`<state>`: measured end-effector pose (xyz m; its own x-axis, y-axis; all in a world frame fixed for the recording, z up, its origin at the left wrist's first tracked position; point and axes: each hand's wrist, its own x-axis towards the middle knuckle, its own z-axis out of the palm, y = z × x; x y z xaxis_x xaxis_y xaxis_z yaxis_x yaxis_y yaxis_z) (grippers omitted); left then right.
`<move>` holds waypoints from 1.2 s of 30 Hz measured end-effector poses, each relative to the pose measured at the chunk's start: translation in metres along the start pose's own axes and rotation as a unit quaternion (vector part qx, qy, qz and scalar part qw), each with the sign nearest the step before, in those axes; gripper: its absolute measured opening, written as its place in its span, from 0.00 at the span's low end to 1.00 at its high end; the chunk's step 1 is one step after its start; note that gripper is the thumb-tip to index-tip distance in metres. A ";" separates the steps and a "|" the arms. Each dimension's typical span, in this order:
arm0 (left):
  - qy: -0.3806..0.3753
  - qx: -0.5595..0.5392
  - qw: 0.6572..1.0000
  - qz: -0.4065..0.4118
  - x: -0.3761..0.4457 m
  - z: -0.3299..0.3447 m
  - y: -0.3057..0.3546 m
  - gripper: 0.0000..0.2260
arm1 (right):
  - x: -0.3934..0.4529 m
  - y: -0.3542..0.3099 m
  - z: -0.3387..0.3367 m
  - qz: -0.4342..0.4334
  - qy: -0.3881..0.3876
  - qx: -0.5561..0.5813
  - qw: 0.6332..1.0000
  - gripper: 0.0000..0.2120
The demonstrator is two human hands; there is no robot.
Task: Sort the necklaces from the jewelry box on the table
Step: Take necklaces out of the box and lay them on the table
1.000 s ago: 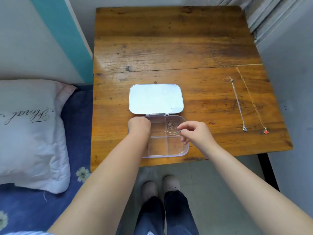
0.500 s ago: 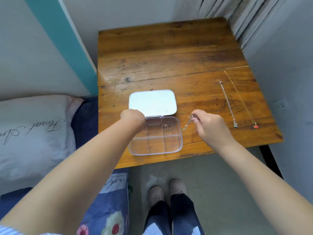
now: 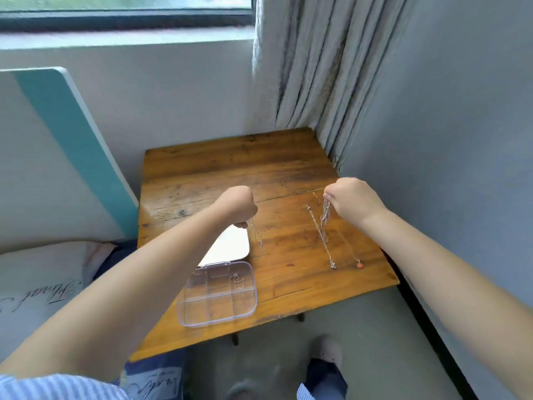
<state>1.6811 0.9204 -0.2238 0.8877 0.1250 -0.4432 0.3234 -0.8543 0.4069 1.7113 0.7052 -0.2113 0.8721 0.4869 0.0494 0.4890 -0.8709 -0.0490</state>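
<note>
A clear plastic jewelry box (image 3: 196,316) lies open at the table's front edge, its white lid (image 3: 233,245) flat behind it. One small necklace (image 3: 238,280) rests in a back compartment. My right hand (image 3: 350,202) is raised over the right side of the table, pinching a bunched silver necklace (image 3: 325,213) that dangles from the fingers. My left hand (image 3: 238,207) is lifted above the lid and pinches a thin chain (image 3: 256,235) that hangs down. Two necklaces lie straight on the table at the right: a silver one (image 3: 323,241) and a gold one with a red pendant (image 3: 359,265).
The wooden table (image 3: 230,174) stands in a corner, with a grey wall on the right and a curtain (image 3: 311,67) behind. A bed with a white pillow (image 3: 34,284) is at the left. My feet are below the table's front edge.
Both hands rose away from the box. My right hand carried the silver necklace to the right, above the two laid-out necklaces. My left hand now holds a thin chain. The camera tilted up.
</note>
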 end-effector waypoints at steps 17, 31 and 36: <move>0.158 -0.355 0.909 -0.154 0.188 -0.001 0.130 0.13 | 0.200 0.181 0.009 0.136 -0.172 0.480 0.850 0.09; 0.256 -0.356 0.897 -0.058 0.344 -0.020 0.133 0.06 | 0.329 0.178 0.099 0.148 -0.067 0.611 0.775 0.12; 0.159 -0.310 0.931 -0.107 0.350 0.058 0.112 0.08 | 0.293 0.180 0.181 0.250 -0.131 0.576 0.767 0.12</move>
<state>2.0092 0.8394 -0.3801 0.8014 0.4867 -0.3476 0.5434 -0.3496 0.7632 2.0587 0.7028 -0.3859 0.8561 0.2403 -0.4576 -0.3469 -0.3892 -0.8533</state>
